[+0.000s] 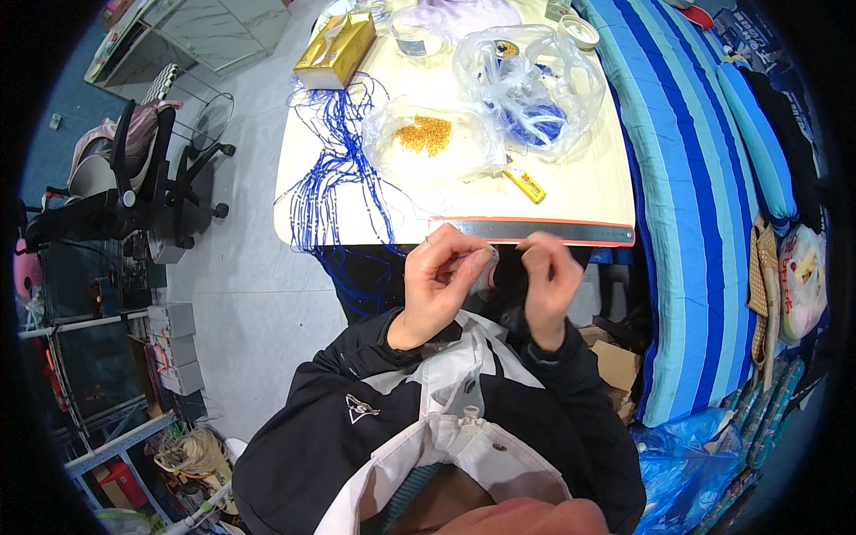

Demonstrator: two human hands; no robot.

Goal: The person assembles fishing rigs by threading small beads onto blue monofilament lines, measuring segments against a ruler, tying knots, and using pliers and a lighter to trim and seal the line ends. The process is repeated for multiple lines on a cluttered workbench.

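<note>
My left hand is raised at the table's near edge, its thumb and forefinger pinched together. A trace of blue shows at the fingertips, but what they hold is too small to name. Just to its right hovers my right hand, apart from the left and with its fingers smeared by motion. A bundle of blue beaded cords lies across the left of the table and hangs over the near edge. Gold beads sit on a clear plastic bag. Beyond my hands, a dark ruler with an orange border lies along the edge.
A yellow utility knife lies behind the ruler. Farther back are a clear bag holding blue cord, a gold tissue box and a clear tub. A blue-striped bed borders the table's right; an office chair stands left.
</note>
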